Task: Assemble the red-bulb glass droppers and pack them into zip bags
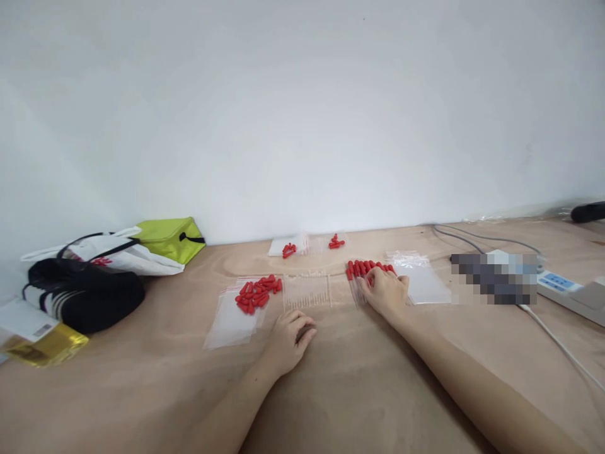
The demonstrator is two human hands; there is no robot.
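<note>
A lime-green bag (167,236) stands at left on the table (142,391); loose red pieces (250,298) lie heaped on clear plastic bags (227,329). The left hand (286,340), fingers loosely curled and thumb apart, is just in front of a clear rack (306,290). The right hand (387,290) bends over a row of red pieces (358,269); from here I cannot tell whether it grips one. A power strip (558,282) lies far right.

Around a clear ridged tray (306,292), the right hand (385,291) touches a row of red pieces (362,267) at three o'clock; the left hand (287,340) (fingers loosely curled) lies at seven. A red pile (258,292) sits on plastic bags (231,329) at nine, small red clusters (336,243) at eleven and one, a lime-green bag (167,236) farther out toward ten.
</note>
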